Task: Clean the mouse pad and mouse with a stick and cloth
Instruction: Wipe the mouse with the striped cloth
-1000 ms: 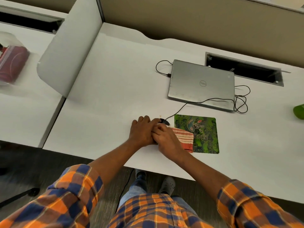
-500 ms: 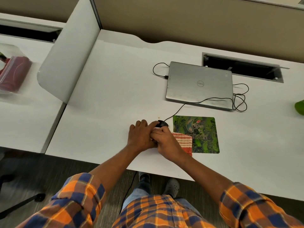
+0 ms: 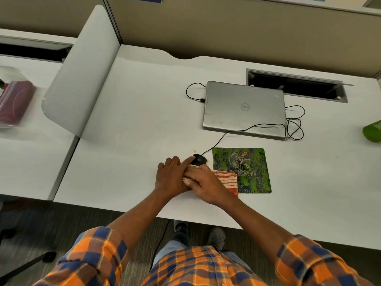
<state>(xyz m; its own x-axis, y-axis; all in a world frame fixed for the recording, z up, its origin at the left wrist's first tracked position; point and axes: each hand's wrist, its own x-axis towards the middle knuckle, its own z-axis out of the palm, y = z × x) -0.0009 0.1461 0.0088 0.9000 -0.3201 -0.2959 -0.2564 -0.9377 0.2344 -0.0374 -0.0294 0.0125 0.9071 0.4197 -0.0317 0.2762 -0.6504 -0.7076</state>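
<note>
A black wired mouse (image 3: 199,159) sits on the white desk just left of the green patterned mouse pad (image 3: 249,168). My left hand (image 3: 171,175) rests against the mouse's left side, holding it. My right hand (image 3: 204,183) presses a red-and-white striped cloth (image 3: 225,177) over the near part of the mouse; the cloth's loose end lies on the pad's lower left corner. Only the mouse's far tip shows. No stick can be made out, apart from a tiny speck (image 3: 194,150) beside the mouse.
A shut silver laptop (image 3: 244,109) lies behind the pad, with black cables (image 3: 294,124) looped at its right. A cable slot (image 3: 296,87) is cut in the desk behind. A green object (image 3: 373,131) sits at the right edge. A divider panel (image 3: 80,75) stands left.
The head camera has drifted, shifting the scene a little. More of the mouse's tip shows beyond my fingers now. Both hands stay on the mouse and cloth.
</note>
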